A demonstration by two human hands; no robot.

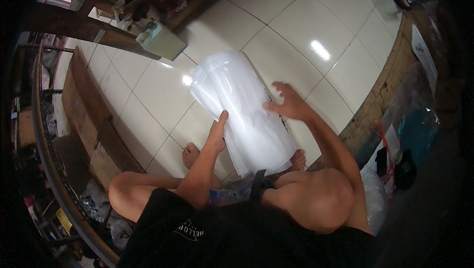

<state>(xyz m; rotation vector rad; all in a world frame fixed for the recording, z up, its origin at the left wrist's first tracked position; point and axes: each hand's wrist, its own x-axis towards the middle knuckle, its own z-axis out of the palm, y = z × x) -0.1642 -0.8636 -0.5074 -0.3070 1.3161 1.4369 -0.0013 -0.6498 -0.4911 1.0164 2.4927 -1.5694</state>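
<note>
A thick folded bundle of white, glossy plastic sheeting (242, 105) lies across the middle, in front of my knees. Its left side is layered, with loose edges fanning out at the far left corner. My left hand (216, 134) grips that left side, thumb on top and fingers hidden underneath. At the right edge my right hand (290, 103) is open, fingers spread, with the thumb at or very near the plastic. Whether the sheeting is flat sheets or bags, I cannot tell.
Pale tiles (296, 36) cover the floor. A yellowish plastic jerrycan (162, 41) stands beyond the bundle to the left, beside wooden shelving. A wooden board (81, 105) leans at the left. On the right, clear plastic bags (375, 199) and a red cord (382, 132) lie past a wooden edge.
</note>
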